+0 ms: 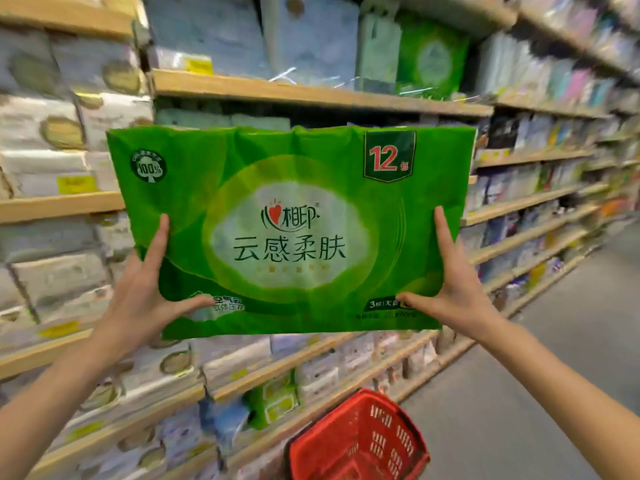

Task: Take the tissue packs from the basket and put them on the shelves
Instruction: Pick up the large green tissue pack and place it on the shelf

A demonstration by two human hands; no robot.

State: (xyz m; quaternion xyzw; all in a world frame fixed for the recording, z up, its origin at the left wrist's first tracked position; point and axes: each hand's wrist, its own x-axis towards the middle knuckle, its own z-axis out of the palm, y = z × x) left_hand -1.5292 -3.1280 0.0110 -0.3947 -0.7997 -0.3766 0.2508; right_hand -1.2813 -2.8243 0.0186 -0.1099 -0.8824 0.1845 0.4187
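Held one green tissue pack (291, 230) up in mid-air, broad printed face toward the camera, in front of the shelves and touching none of them. Gripped it at the two lower side edges: left hand (145, 299) on the left edge, right hand (457, 296) on the right, each with thumb and forefinger spread flat across the front and the other fingers hidden behind. Probably took it that way because of the pack's width and softness: too wide for one hand, and liable to sag without support at both ends. Held it roughly level. Seemed bound, judging by the height, for the space under the wooden shelf board (311, 93) just above; looked like carrying, with the placing not yet done.

Counted one pack in hand, marked "12" in its top corner, and two hands on it. Saw one more large green pack (429, 64) of like colour on the upper shelf to the right, and one small green pack (277, 400) lower down. Could not count the pale packs filling the other shelves, being blurred. Found one red basket (391, 434) low down beside the bottom shelves, apparently on the floor (554, 341), probably set there to free both hands. Could not tell what lay in it, with only part of the inside in view.
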